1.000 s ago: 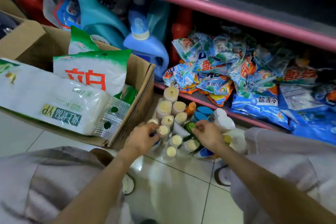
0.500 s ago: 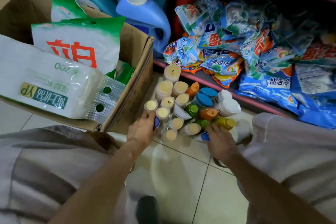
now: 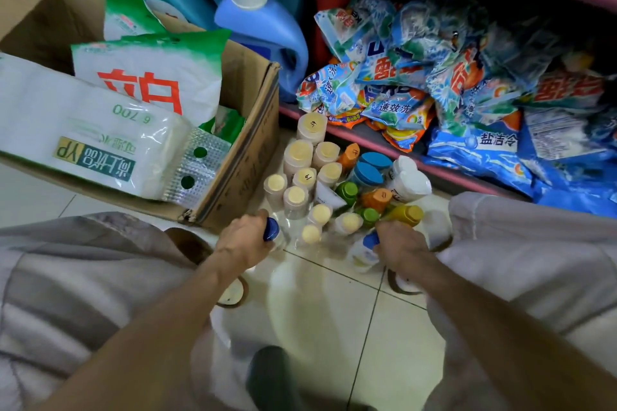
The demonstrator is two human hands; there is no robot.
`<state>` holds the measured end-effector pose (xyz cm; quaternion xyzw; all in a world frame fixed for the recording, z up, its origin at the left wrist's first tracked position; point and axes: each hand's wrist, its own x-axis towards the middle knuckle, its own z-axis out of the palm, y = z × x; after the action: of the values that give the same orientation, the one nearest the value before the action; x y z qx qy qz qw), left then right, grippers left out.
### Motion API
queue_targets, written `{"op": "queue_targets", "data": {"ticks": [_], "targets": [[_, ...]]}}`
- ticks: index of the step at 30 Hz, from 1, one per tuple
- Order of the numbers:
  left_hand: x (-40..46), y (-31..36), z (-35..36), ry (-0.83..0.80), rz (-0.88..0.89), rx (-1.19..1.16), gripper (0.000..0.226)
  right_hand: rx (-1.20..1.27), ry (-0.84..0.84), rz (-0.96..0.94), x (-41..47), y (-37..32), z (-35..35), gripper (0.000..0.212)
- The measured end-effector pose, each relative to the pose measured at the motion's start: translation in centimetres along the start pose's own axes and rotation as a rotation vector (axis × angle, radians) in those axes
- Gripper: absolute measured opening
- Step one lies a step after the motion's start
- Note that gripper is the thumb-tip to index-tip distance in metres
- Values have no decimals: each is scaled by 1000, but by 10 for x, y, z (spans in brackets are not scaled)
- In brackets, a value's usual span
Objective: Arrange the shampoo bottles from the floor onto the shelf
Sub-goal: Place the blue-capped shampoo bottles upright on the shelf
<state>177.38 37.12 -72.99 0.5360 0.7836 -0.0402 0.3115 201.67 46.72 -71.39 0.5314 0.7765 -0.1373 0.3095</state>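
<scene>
Left hand (image 3: 245,240), at 7 o'clock of bottle cluster: grip being closed around blue-capped bottle (image 3: 271,229), fingers curled round it. Right hand (image 3: 402,245), at 5 o'clock: grip being held around white bottle with blue cap (image 3: 363,252). Both bottles being kept low over tiled floor (image 3: 334,310). Shampoo bottles (image 3: 329,177) being left standing on floor, cream, orange, green, blue caps packed together. Cardboard box (image 3: 247,143) being seen at 9 o'clock, touching cluster. Shelf (image 3: 377,147) with detergent bags (image 3: 417,83) lying at 12 to 2 o'clock.
</scene>
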Motion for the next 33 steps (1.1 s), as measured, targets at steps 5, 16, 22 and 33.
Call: {"op": "queue_targets", "data": {"ticks": [5,16,22,33], "targets": [[-28,-8,-20,18,3,-23,35,202,-40,59,-27,15,-30,28],[-81,25,-166,347,7,-455,33,1550,93,166,-114,85,-165,14],[-104,73,-246,462,188,-875,18,2098,237,-49,-152,128,-230,18],[-135,139,-335,587,370,-1055,28,2562,400,66,-128,149,-285,46]]}}
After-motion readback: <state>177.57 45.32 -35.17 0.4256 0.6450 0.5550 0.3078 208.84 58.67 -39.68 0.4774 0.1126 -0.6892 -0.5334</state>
